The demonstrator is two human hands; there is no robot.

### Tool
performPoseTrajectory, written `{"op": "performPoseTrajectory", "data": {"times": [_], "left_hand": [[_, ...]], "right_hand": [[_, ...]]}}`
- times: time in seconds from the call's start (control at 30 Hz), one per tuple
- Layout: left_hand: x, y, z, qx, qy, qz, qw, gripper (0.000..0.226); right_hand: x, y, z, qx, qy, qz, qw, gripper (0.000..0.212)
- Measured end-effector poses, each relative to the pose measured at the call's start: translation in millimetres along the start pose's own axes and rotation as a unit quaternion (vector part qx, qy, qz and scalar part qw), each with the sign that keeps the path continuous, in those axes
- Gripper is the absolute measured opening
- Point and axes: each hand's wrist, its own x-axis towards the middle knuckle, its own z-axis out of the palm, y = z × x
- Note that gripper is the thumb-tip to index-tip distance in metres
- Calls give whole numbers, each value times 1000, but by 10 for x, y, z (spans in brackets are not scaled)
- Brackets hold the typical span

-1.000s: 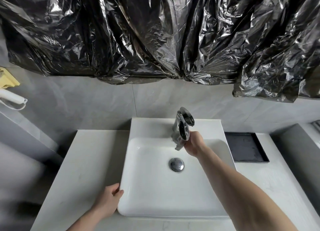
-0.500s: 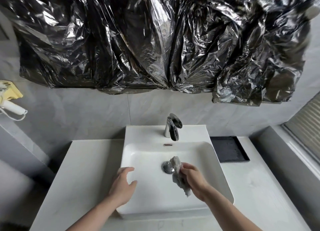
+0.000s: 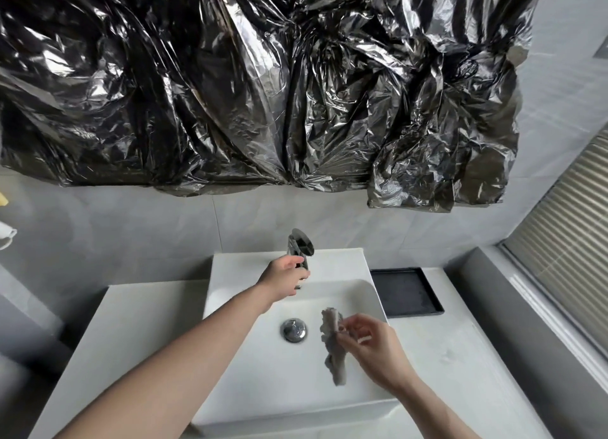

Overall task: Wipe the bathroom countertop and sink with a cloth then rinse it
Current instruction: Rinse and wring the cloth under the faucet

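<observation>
Now the left hand (image 3: pixel 285 279) has left the sink (image 3: pixel 230 366) rim and curls round the faucet (image 3: pixel 300 248); the right hand (image 3: pixel 370 346) still pinches the grey cloth (image 3: pixel 334 346) over the basin.

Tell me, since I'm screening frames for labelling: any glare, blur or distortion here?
Head view: strong glare streaks on the black plastic sheeting; wide-angle bending splays the countertop edges; faucet shows bright reflections; left hand, right hand and cloth look reasonably sharp.
</observation>
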Motion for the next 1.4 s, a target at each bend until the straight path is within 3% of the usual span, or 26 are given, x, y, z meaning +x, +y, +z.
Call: {"op": "performPoseTrajectory", "data": {"times": [0.17,0.33,0.53,0.77,0.87,1.0,1.1,1.2,1.3,1.4], "left_hand": [[272,140,248,10,-10,-14,1000,48],[410,245,351,-117,38,-46,991,43],[439,295,377,-157,95,-45,982,44],[305,345,357,-172,79,-40,981,51],[159,388,394,-136,91,-22,986,55],[-313,262,529,2,101,42,994,47],[-707,-33,611,85,29,59,994,46],[-994,-262,646,144,-14,72,987,30],[-1141,-370,610,185,41,89,978,7],[-1182,-400,511,201,94,101,970,8]], "right_hand": [[93,26,-226,-19,-29,-29,999,12],[200,149,-379,-29,-54,-37,997,8],[336,218,-488,-52,-83,-69,993,6],[484,213,-494,-73,-84,-113,987,7],[516,159,-505,-35,-96,-115,988,8],[532,85,-512,16,-124,-113,986,13],[534,29,-493,17,-122,-127,984,13],[527,-40,-463,4,-126,-145,981,13],[524,-102,-437,-13,-149,-161,976,13],[497,-137,-439,-18,-159,-170,972,14]]}}
